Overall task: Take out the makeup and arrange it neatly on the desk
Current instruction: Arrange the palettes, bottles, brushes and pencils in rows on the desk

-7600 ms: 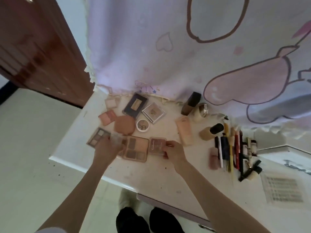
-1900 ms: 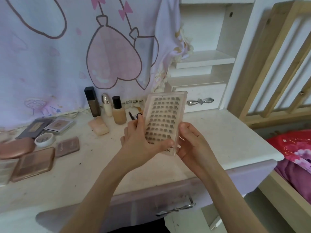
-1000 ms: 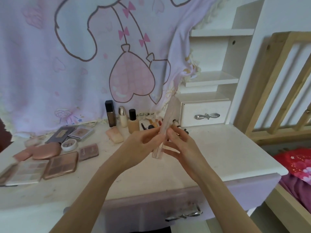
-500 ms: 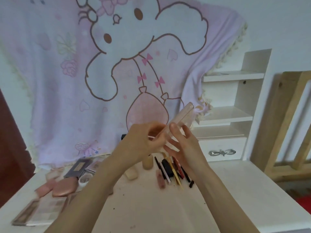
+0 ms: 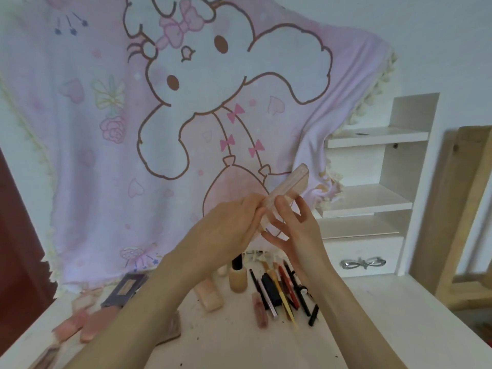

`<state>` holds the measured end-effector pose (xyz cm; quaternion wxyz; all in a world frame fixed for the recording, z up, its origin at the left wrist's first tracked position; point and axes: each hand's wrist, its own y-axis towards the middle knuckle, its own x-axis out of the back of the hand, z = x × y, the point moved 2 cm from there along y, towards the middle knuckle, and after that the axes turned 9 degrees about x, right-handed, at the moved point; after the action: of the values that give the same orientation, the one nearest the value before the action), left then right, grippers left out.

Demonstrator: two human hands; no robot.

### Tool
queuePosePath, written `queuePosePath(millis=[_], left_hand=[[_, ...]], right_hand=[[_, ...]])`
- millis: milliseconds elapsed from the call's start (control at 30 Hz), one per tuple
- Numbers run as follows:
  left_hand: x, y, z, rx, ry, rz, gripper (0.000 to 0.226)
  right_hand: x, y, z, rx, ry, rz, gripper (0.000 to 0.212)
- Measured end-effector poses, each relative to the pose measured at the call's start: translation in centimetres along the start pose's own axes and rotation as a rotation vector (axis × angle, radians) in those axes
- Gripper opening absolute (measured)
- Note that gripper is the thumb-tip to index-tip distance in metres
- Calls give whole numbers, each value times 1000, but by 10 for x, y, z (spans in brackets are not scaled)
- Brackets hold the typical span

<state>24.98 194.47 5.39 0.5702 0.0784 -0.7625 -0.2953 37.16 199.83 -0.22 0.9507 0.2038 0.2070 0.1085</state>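
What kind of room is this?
Likely a bedroom vanity corner: makeup pencils lined up on a white desk, a cartoon blanket hung behind, and small shelves with a drawer.

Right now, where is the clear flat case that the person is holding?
In the head view the clear case is held up above the desk, near centre, edge-on between the left hand and the right hand, in front of the pink blanket.

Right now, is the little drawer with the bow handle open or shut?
Shut. The drawer front sits flush under the shelves, with no gap showing around it.
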Motion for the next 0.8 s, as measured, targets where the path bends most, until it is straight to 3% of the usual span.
queuePosePath(millis=[167, 533, 600, 700, 733, 800], left_hand=[[-7, 4, -1, 49, -35, 13, 35], [-20, 9, -6, 62, -44, -86, 30], [-19, 12, -9, 124, -87, -84, 30], [-7, 15, -4, 287, -289, -179, 25], [-2, 15, -1, 296, -374, -260, 22], [3, 15, 13, 362, -553, -376, 23]], right_hand=[[2, 5, 4, 108, -126, -16, 55], [0, 14, 7, 162, -91, -141, 44], [0, 15, 8, 156, -110, -160, 51], [5, 10, 7, 158, -110, -179, 73], [9, 9, 7, 154, -107, -185, 71], [17, 8, 7, 135, -166, -162, 47]])
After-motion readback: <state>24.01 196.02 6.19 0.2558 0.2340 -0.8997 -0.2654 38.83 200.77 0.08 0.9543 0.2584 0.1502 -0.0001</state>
